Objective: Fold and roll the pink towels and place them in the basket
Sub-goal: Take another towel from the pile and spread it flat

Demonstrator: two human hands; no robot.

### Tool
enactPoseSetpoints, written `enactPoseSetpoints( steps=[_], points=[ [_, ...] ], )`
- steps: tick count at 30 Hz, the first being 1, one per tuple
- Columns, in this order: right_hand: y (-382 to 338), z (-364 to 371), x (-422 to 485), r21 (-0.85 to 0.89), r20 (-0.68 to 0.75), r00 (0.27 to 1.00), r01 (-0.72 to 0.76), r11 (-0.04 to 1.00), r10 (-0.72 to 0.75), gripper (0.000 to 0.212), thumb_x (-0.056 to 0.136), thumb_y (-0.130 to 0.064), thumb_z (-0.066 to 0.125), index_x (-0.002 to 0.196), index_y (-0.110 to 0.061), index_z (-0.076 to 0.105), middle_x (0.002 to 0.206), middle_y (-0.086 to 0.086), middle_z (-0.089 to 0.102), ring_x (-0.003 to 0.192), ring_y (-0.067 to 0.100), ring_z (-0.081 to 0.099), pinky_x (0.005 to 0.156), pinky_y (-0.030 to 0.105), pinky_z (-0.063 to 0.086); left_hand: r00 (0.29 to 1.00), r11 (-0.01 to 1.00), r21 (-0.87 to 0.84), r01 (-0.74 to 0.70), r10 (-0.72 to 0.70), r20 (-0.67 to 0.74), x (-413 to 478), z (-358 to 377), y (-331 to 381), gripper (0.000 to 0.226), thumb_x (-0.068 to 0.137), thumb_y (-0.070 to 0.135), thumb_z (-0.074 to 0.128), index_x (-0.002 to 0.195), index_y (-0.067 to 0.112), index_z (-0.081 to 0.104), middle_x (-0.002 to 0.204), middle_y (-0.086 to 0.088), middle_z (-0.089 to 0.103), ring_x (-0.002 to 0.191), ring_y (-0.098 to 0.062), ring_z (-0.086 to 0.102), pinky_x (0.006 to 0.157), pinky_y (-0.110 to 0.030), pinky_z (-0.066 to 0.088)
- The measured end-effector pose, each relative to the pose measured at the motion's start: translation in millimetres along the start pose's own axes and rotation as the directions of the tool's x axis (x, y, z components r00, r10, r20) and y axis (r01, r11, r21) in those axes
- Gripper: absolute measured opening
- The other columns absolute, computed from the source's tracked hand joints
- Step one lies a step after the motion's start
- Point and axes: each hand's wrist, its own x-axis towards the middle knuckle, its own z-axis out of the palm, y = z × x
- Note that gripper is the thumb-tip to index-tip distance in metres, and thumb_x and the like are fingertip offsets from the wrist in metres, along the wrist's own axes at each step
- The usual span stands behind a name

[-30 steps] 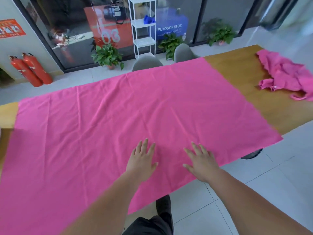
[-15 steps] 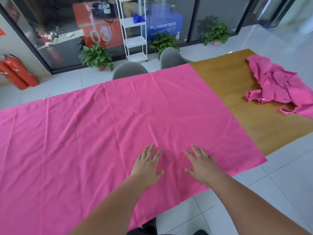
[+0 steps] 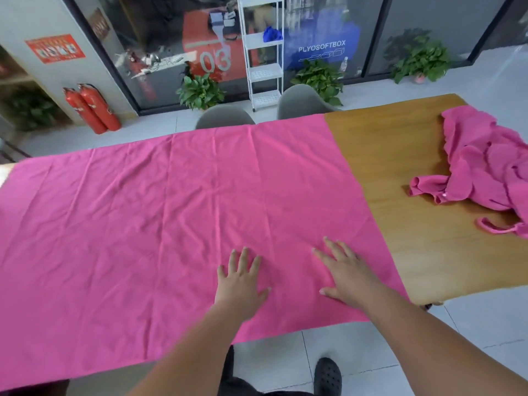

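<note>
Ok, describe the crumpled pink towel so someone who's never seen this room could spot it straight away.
Start at the long wooden table. Most of it is covered by a flat, spread pink towel; on the bare wood at its right end lies the crumpled pink towel. It is the only bunched, rumpled one, with a thin loop trailing from it.

Item 1: white capitals "PLYOSOFTBOX" stand on the blue rectangular panel (image 3: 321, 38) behind the dark-framed glass wall (image 3: 160, 30). A smaller line of marks beneath them is illegible.

Item 2: large pale numerals "03" stand on the red-orange panel (image 3: 200, 32) behind the same glass.

Item 3: the red rectangular notice (image 3: 55, 49) on the grey wall pillar (image 3: 34, 15) carries small pictograms and print, too small to read.
</note>
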Motion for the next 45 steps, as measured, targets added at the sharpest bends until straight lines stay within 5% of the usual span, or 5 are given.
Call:
enactPoseSetpoints(
  steps=[14,26,45],
  points=[
    [113.4,-1.6,-29.5,0.017,0.084,0.996,0.02,1.0,-0.021,0.121,0.08,-0.072,0.074,0.165,-0.044,-0.007,0.173,-0.003,-0.026,0.161,0.034,-0.014,0.128,0.056,0.019,0.993,0.996,-0.038,0.079,-0.076,0.094,-16.7,1.5,110.5,0.098,0.093,0.06,0.065,0.165,0.032,0.005,0.174,-0.004,-0.007,0.161,-0.035,-0.002,0.121,-0.065,0.032],
    [131.0,-6.8,-33.9,0.032,0.125,0.992,-0.02,0.999,0.016,0.124,0.077,-0.057,0.086,0.166,-0.043,0.001,0.174,-0.003,-0.02,0.161,0.036,-0.01,0.123,0.052,0.033,0.993,0.996,-0.041,0.074,-0.07,0.095,-22.7,4.8,124.9,0.101,0.092,0.059,0.068,0.166,0.03,0.007,0.175,-0.002,-0.007,0.162,-0.033,-0.002,0.124,-0.06,0.031],
    [-9.4,-36.7,-32.2,-0.051,0.059,0.992,0.118,0.992,-0.115,0.098,0.095,-0.071,0.056,0.167,-0.038,-0.002,0.176,0.005,-0.01,0.161,0.038,-0.001,0.127,0.059,0.022,0.988,0.984,-0.131,0.122,-0.132,-0.076,-77.4,-14.2,41.4,0.096,0.097,0.069,0.057,0.167,0.031,0.004,0.176,-0.003,0.005,0.161,-0.036,0.009,0.128,-0.058,0.02]
  ],
)
